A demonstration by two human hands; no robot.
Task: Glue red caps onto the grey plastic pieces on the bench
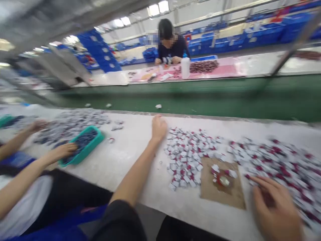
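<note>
My left hand (159,129) reaches out to the far edge of the white table, seen from the back; its fingers are mostly hidden and blurred. Just beyond it, a small white piece (158,106) lies on the green belt (200,97). At the right, my right hand (278,204) hovers low with thumb and index finger apart, the index tip at a small white-and-maroon piece (250,179). Beside it lies a brown cardboard square (210,190) bearing a round amber-coloured item with a pale centre (224,181) and a few pieces.
White-and-maroon pieces form a left heap (185,157) and a right heap (281,164). At left, a co-worker's hand (66,150) is in a teal tray (92,144) of dark pieces, near a grey pile (75,122). Across the belt, another person (173,47) works behind a white bottle (185,68).
</note>
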